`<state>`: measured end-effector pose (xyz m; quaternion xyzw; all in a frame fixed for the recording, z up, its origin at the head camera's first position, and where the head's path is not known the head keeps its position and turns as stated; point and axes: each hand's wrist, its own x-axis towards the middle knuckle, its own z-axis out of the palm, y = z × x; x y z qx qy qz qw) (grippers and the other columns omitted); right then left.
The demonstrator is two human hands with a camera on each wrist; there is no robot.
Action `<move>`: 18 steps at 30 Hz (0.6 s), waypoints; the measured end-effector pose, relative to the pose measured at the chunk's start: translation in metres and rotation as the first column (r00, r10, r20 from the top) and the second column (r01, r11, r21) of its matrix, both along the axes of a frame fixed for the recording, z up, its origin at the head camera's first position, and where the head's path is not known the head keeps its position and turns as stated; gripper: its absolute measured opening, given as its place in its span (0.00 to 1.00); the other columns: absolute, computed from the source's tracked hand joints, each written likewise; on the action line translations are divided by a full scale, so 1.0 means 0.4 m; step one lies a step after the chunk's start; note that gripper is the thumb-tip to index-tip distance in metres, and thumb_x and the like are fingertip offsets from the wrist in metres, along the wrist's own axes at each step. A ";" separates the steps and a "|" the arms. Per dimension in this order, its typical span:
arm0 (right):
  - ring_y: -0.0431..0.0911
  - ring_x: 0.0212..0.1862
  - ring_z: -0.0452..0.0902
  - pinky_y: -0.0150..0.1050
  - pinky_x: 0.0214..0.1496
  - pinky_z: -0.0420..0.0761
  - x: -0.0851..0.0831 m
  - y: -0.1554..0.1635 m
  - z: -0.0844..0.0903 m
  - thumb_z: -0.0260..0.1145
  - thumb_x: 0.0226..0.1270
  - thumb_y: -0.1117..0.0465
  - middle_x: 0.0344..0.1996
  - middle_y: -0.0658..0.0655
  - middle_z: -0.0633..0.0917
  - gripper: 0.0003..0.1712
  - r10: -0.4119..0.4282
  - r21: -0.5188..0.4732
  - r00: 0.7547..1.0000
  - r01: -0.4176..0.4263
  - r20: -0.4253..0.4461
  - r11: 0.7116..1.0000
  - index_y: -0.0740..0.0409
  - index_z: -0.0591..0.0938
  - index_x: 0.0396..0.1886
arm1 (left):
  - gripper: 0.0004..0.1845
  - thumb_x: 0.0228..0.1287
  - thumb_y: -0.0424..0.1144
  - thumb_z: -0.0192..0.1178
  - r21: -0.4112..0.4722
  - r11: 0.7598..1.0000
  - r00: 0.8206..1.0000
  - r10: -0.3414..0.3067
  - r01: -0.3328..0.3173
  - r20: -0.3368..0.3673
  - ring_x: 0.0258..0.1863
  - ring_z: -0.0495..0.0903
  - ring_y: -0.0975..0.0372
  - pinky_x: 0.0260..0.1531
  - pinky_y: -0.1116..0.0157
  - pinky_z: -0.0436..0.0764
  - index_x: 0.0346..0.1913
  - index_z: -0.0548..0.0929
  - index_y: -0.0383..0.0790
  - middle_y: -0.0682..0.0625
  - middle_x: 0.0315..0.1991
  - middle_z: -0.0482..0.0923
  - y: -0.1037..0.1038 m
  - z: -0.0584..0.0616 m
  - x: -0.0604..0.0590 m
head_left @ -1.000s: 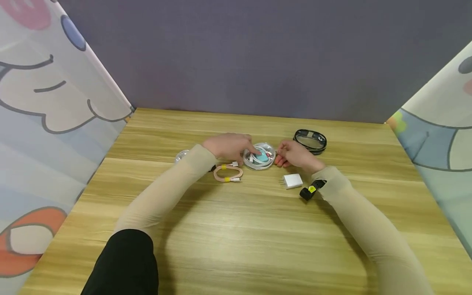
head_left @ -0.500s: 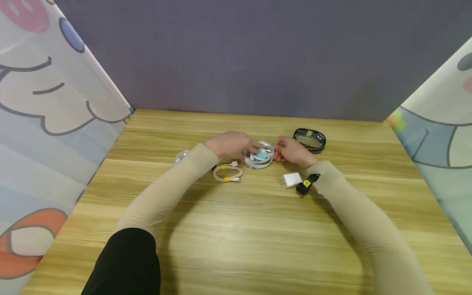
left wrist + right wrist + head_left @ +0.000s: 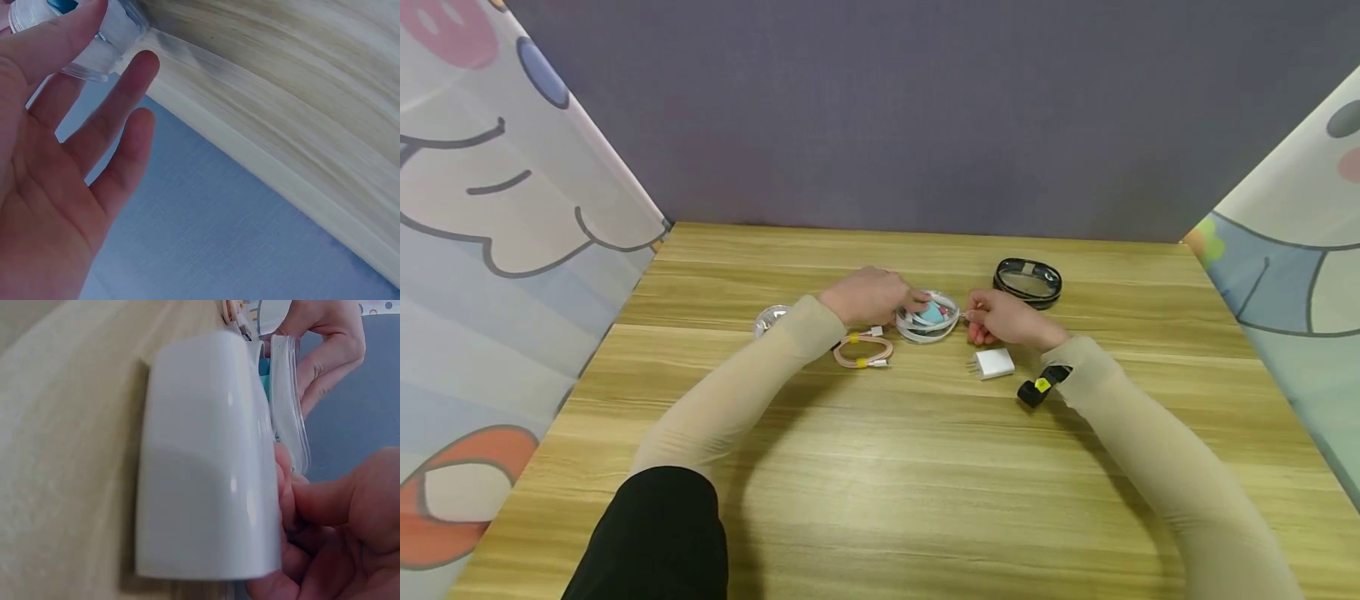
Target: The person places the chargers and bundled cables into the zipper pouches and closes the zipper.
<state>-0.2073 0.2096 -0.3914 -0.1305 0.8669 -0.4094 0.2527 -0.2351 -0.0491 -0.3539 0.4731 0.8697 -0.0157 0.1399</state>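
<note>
A round clear pouch with a white rim (image 3: 928, 325) lies at the middle of the table, a coiled white cable and a light-blue piece inside it. At its left side my left hand (image 3: 868, 298) holds it between thumb and forefinger. The left wrist view shows this hand's other fingers (image 3: 128, 150) spread apart, off the pouch. My right hand (image 3: 1007, 319) pinches a small tab at the pouch's right edge, drawn out a little from the rim. Close below the right hand, a white charger plug (image 3: 995, 364) lies on the table; it fills much of the right wrist view.
A pink cable loop (image 3: 863, 352) with yellow ties lies below the left hand. Behind the right hand stands an oval clear pouch with black edging (image 3: 1027, 282). Another clear round item (image 3: 769, 318) is partly hidden by the left forearm. A grey panel (image 3: 880, 117) borders the table's back.
My right hand has shifted slightly right, away from the pouch's rim, with the small tab now showing between them. My left hand has stayed at the pouch's left side.
</note>
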 end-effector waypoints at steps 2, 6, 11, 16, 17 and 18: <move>0.47 0.29 0.79 0.35 0.29 0.80 0.002 0.000 0.001 0.49 0.81 0.66 0.30 0.61 0.84 0.09 -0.006 -0.015 1.000 0.006 0.015 1.000 0.68 0.73 0.42 | 0.32 0.63 0.32 0.69 0.011 1.000 1.000 -0.007 0.007 -0.019 0.57 0.79 0.57 0.43 0.65 0.81 0.69 0.74 0.53 0.56 0.71 0.67 0.001 0.001 0.001; 0.48 0.32 0.81 0.36 0.32 0.82 -0.010 -0.009 -0.005 0.47 0.82 0.63 0.33 0.62 0.85 0.12 -0.076 -0.080 0.996 0.080 0.054 0.994 0.68 0.72 0.44 | 0.27 0.60 0.38 0.73 0.056 0.997 0.996 -0.041 0.045 -0.075 0.56 0.75 0.58 0.49 0.62 0.78 0.63 0.81 0.52 0.55 0.67 0.73 0.004 0.000 0.000; 0.47 0.35 0.82 0.35 0.37 0.84 -0.033 -0.030 -0.017 0.46 0.82 0.63 0.38 0.65 0.84 0.12 -0.168 -0.183 0.981 0.185 0.101 0.966 0.70 0.71 0.48 | 0.31 0.54 0.47 0.76 0.110 0.989 0.992 -0.094 0.103 -0.083 0.63 0.68 0.59 0.59 0.59 0.73 0.63 0.82 0.52 0.54 0.69 0.70 0.014 -0.003 -0.002; 0.46 0.35 0.82 0.35 0.37 0.84 -0.047 -0.040 -0.021 0.46 0.82 0.63 0.38 0.66 0.83 0.13 -0.198 -0.196 0.975 0.216 0.106 0.957 0.70 0.71 0.50 | 0.40 0.54 0.42 0.76 0.059 0.991 0.993 -0.120 0.120 -0.001 0.73 0.59 0.60 0.64 0.61 0.71 0.71 0.72 0.55 0.58 0.75 0.59 0.024 -0.008 -0.002; 0.46 0.35 0.82 0.35 0.37 0.84 -0.048 -0.039 -0.022 0.46 0.82 0.63 0.38 0.65 0.83 0.12 -0.194 -0.194 0.976 0.211 0.103 0.958 0.70 0.71 0.50 | 0.41 0.54 0.41 0.76 0.049 0.992 0.993 -0.117 0.116 0.020 0.74 0.58 0.60 0.64 0.61 0.71 0.72 0.70 0.55 0.59 0.76 0.57 0.024 -0.008 -0.002; 0.46 0.35 0.82 0.35 0.37 0.83 -0.048 -0.038 -0.022 0.46 0.82 0.63 0.37 0.65 0.84 0.12 -0.187 -0.188 0.977 0.203 0.098 0.961 0.70 0.71 0.49 | 0.42 0.54 0.40 0.76 0.043 0.993 0.993 -0.112 0.110 0.040 0.74 0.58 0.60 0.63 0.61 0.71 0.73 0.69 0.56 0.59 0.76 0.56 0.023 -0.009 -0.001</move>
